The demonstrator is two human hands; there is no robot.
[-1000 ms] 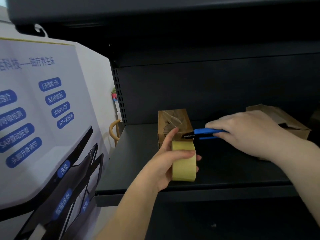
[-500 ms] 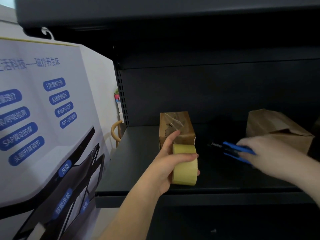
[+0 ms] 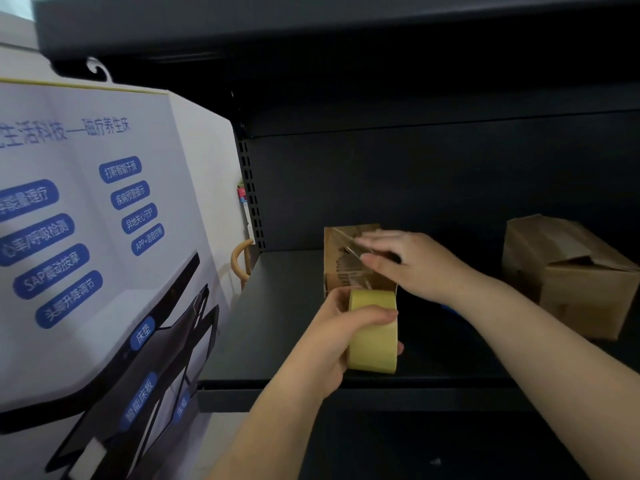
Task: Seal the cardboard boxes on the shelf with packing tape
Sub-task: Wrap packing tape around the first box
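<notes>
A small brown cardboard box [image 3: 341, 268] stands on the dark shelf [image 3: 277, 327], with clear tape shining on its top. My left hand [image 3: 337, 336] grips a yellowish roll of packing tape [image 3: 374, 332] just in front of the box. My right hand [image 3: 412, 263] lies flat on the box's top with straight fingers, pressing on the tape strip. A second, larger cardboard box [image 3: 571, 275] sits at the right of the shelf. A blue cutter [image 3: 448, 308] is mostly hidden under my right forearm.
A large white printed panel [image 3: 104, 237] stands close at the left of the shelf. The shelf's dark back wall and upper shelf [image 3: 346, 29] close in the space. A curved wooden handle [image 3: 239, 258] shows between panel and shelf post.
My right hand has set the blue cutter down on the shelf and moved left onto the small box's top. My left hand has kept hold of the tape roll.
</notes>
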